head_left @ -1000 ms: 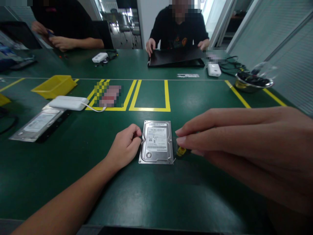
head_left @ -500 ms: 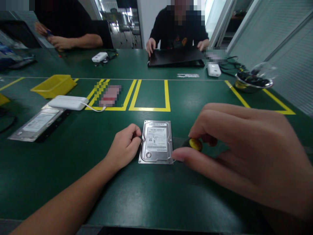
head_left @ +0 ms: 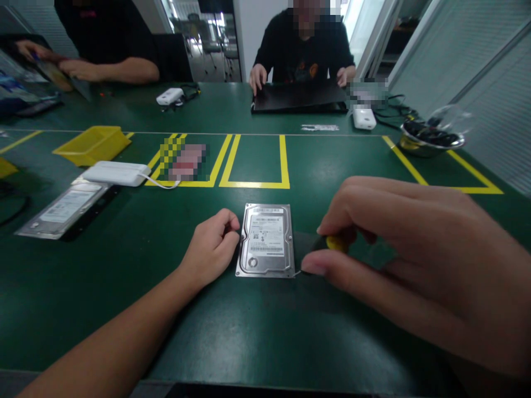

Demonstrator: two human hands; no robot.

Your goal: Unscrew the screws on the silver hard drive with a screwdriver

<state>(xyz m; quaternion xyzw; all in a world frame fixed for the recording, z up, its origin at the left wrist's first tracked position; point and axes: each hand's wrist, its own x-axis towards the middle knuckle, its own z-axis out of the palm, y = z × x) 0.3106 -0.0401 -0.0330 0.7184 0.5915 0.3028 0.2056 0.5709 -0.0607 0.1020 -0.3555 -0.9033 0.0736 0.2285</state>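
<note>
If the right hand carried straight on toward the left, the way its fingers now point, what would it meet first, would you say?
Most likely the hard drive: the right hand holds a yellow-capped screwdriver whose tip is already at the drive's near right corner. Beyond it lies the left hand.

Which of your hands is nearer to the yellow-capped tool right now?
Right. The right hand grips the yellow-capped tool in its fingers, just right of the hard drive. The left hand rests against the drive's opposite, left edge.

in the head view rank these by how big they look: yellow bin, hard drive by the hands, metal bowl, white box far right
1. yellow bin
2. metal bowl, close to the bin, so unsure
3. hard drive, nearer the camera
4. white box, clearly smallest
</note>
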